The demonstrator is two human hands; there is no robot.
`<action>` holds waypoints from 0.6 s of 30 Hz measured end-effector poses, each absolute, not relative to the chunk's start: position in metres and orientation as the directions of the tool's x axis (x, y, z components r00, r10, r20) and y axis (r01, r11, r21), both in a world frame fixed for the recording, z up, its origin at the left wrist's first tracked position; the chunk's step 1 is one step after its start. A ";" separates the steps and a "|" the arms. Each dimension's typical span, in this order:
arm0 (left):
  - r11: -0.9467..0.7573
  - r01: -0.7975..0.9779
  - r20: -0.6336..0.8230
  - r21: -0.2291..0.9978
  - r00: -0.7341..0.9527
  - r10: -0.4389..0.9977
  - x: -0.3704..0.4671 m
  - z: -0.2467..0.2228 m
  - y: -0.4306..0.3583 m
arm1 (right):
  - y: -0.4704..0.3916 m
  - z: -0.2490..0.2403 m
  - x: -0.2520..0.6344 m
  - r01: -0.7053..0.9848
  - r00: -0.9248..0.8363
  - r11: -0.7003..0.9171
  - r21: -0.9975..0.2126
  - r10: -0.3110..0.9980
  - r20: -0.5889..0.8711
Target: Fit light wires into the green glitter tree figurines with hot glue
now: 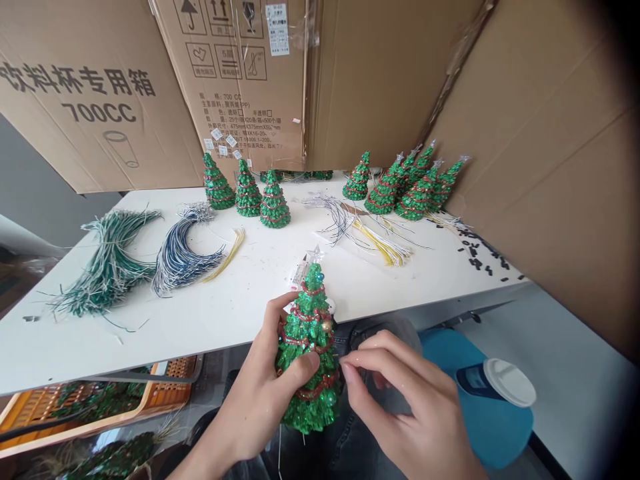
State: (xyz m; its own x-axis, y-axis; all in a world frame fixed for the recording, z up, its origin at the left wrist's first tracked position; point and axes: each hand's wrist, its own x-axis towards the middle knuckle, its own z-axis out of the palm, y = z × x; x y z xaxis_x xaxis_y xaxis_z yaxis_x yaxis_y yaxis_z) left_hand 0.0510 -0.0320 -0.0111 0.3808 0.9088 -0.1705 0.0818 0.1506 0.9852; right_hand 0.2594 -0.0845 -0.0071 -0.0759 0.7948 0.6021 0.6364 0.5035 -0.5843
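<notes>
My left hand (263, 390) is wrapped round a small green Christmas tree (309, 320) with red garlands and little ball ornaments, its thumb pressed on the front. A clear star (316, 254) tops the tree, and a thin white wire hangs below its base. Just right of the tree, my right hand (410, 393) has thumb and forefinger pinched together; whatever may be between them is too small to make out. Behind the tree, a printed white tube (299, 273) on the table is partly hidden.
On the white table (260, 267) lie green wires (107, 260), blue wires (183, 257) and yellow-and-white wires (380, 243). Several more trees (274, 200) stand near cardboard boxes (245, 87). Black bits (483, 257) lie scattered right. A lidded cup (500, 383) sits on a blue stool (493, 433); an orange basket (167, 383) is below.
</notes>
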 end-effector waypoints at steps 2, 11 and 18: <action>0.144 0.089 -0.168 0.986 0.384 0.908 0.050 -0.013 -0.031 | -0.084 -0.005 0.258 0.597 -0.090 0.477 -0.645 0.839 0.537; 0.076 0.133 -0.122 0.988 0.381 0.916 0.051 -0.022 -0.031 | -0.086 -0.014 0.250 0.514 0.026 0.280 -0.811 0.940 0.341; 0.080 0.095 -0.105 0.992 0.299 0.948 0.056 -0.020 -0.036 | -0.086 -0.021 0.240 0.492 0.146 0.314 -0.812 0.890 0.432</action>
